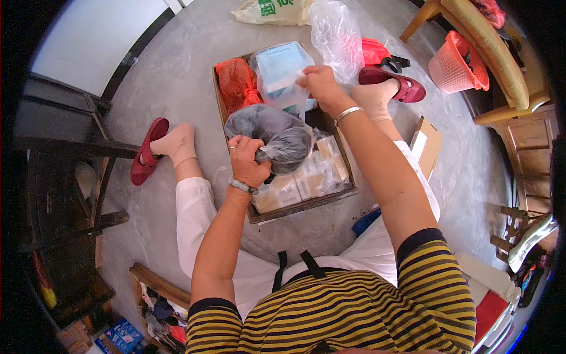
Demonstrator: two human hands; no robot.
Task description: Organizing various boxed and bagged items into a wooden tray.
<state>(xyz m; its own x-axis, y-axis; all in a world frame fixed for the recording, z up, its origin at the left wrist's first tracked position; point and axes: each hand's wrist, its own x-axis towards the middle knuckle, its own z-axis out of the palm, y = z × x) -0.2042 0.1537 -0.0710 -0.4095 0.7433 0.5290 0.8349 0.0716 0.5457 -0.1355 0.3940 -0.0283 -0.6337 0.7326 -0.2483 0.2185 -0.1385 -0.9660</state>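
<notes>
A shallow wooden drawer or tray (pixel 305 204) lies on the floor between my feet. My left hand (pixel 248 160) grips the near left side of a knotted translucent plastic bag with dark contents (pixel 269 126), over the drawer's middle. My right hand (pixel 322 87) pinches the right edge of a clear plastic bag around a light blue printed packet (pixel 283 62) at the drawer's far end. A tied red plastic bag (pixel 234 84) fills the far left corner. Plastic-wrapped cardboard boxes (pixel 296 188) lie at the near end, under the dark bag's edge.
Beyond the drawer are a crumpled clear bag (pixel 336 40), a white bag with green print (pixel 272 11) and a red bag (pixel 375 52). A pink basket (pixel 455 64) stands by a wooden chair (pixel 491 48). A flat cardboard box (pixel 426 148) lies right; dark wooden furniture (pixel 66 146) stands left.
</notes>
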